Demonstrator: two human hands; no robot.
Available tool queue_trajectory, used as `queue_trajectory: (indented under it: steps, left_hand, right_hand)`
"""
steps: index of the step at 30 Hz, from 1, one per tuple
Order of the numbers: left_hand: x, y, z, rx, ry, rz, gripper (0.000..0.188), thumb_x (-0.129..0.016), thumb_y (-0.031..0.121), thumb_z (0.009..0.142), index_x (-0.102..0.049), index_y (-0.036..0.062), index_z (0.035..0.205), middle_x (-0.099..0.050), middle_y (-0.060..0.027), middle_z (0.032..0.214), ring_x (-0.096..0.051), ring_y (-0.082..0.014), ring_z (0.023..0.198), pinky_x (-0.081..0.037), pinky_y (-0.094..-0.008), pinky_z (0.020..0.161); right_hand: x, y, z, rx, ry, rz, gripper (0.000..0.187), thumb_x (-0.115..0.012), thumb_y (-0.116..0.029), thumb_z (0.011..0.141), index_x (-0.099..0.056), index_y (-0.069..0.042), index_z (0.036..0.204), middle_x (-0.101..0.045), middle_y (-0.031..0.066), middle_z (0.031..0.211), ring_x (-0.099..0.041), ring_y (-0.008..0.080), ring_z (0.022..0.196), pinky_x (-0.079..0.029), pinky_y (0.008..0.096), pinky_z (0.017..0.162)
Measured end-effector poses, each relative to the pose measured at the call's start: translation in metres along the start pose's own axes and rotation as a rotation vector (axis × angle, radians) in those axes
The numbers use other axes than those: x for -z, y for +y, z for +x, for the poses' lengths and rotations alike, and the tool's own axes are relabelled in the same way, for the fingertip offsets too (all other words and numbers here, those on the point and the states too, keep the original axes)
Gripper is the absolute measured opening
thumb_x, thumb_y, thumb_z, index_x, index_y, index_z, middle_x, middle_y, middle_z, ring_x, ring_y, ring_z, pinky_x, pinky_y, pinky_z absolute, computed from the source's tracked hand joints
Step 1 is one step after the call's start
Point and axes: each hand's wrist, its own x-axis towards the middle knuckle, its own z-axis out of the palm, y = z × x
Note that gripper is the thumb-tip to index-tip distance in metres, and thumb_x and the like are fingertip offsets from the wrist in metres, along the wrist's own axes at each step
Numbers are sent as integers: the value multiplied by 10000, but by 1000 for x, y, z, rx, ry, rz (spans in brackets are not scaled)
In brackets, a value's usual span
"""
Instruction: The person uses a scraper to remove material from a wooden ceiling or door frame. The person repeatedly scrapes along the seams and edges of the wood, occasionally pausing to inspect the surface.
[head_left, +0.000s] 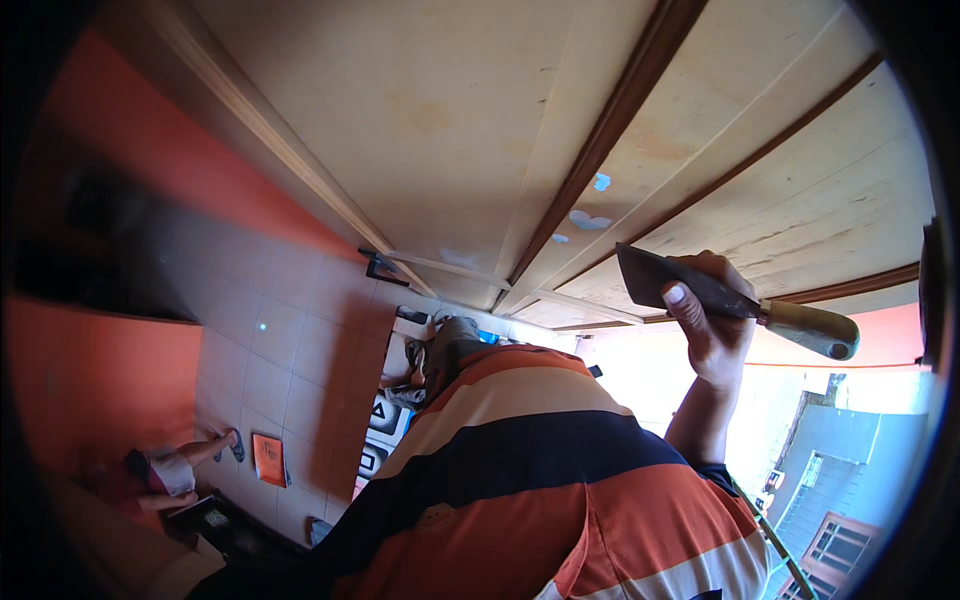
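My right hand (712, 330) is raised at the right, its fingers closed around a putty knife (700, 287). The dark, wide blade lies across my palm and points left toward the wooden panels. The wooden handle (812, 328), with a hole near its worn end, sticks out to the right. Just left of the blade is a pale wooden panel (700, 160) with brown trim strips. Small whitish-blue patches, one a heart shape (590, 220), are on its surface, apart from the blade. My left hand does not show.
A wooden frame strip (270, 130) runs along the panels' left side. Below are a tiled floor (300, 370) and a patterned mat (385, 435) by my feet. A seated person (170, 475) is at the lower left, near an orange rectangular object (269, 459). Bright daylight enters at right.
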Motion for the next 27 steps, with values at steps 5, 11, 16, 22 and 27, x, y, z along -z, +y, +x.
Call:
queue_trajectory:
  steps: [5, 11, 16, 22, 27]
  left_hand:
    - [-4, -1, 0, 3, 1, -3, 261, -727, 69, 748, -600, -10, 962, -581, -159, 946, -578, -267, 864, -464, -348, 749]
    - [-4, -5, -5, 16, 28, -6, 268, -728, 74, 747, -597, -14, 964, -578, -169, 963, -576, -273, 881, -464, -350, 761]
    - [-5, -4, -5, -6, 58, -30, 275, -729, 78, 745, -596, -17, 966, -576, -177, 977, -574, -278, 894, -465, -352, 771]
    - [5, 28, -1, -124, 306, -73, 283, -730, 83, 744, -593, -21, 968, -574, -187, 994, -572, -285, 911, -466, -354, 782]
    - [-22, 104, 8, -286, 582, -425, 290, -731, 88, 743, -591, -24, 970, -572, -195, 1009, -570, -290, 925, -467, -356, 792]
  right_hand:
    - [-2, 6, 3, -17, 77, 77, 290, -727, -225, 857, -667, 36, 967, -688, 125, 822, -646, 186, 762, -497, 294, 690]
    - [-8, 7, 26, 219, 33, 82, 188, -719, -115, 848, -659, 26, 957, -655, 105, 796, -633, 197, 717, -480, 301, 633]
    - [-9, -4, 37, 315, 38, -36, 190, -719, -122, 852, -661, 14, 972, -647, 92, 790, -621, 190, 698, -473, 297, 611]
    - [-17, -3, 42, 339, 39, -66, 202, -724, -102, 839, -665, 6, 1000, -666, 123, 854, -668, 217, 749, -522, 289, 648]
    - [-19, -5, 42, 478, 69, -214, 203, -721, -78, 825, -675, -11, 1011, -676, 118, 852, -667, 215, 734, -528, 311, 630]
